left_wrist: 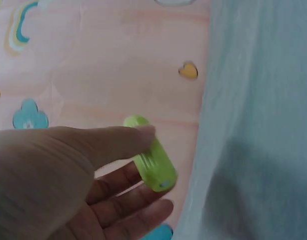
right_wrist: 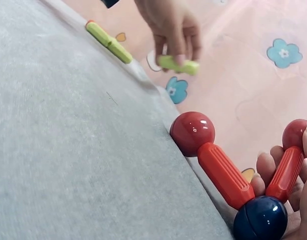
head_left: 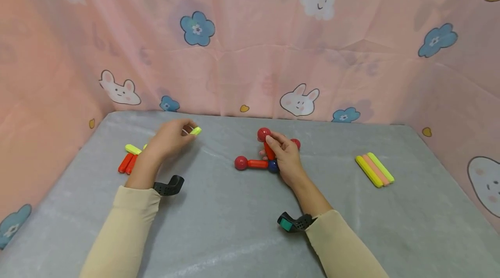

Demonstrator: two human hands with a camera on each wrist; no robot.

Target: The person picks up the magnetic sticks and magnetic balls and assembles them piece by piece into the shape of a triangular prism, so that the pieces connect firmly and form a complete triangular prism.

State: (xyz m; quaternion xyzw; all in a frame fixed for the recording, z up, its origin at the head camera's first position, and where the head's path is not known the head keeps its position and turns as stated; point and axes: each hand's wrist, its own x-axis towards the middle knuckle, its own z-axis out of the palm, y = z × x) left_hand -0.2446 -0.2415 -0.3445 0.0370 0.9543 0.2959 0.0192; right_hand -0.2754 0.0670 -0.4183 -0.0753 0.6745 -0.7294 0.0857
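Observation:
My left hand [head_left: 169,140] pinches a yellow-green ribbed magnetic rod [left_wrist: 156,162] between thumb and fingers, raised over the left part of the table. Right of centre, my right hand [head_left: 289,160] grips a joined piece of magnetic rods and balls. At its corner is a dark blue ball [right_wrist: 261,218]. One red rod [head_left: 258,164] runs left from it to a red ball [head_left: 241,163]. Another red rod [right_wrist: 286,175], between thumb and fingers, rises to a second red ball [head_left: 264,134]. A third red ball [head_left: 296,143] shows behind the hand; its link is hidden.
At the left lie red rods [head_left: 125,163] and yellow-green rods [head_left: 133,149], partly behind my left forearm. On the right, yellow rods [head_left: 369,172] flank a peach rod [head_left: 378,169], side by side. A pink patterned cloth [head_left: 234,74] stands along the grey table's [head_left: 218,226] back and sides.

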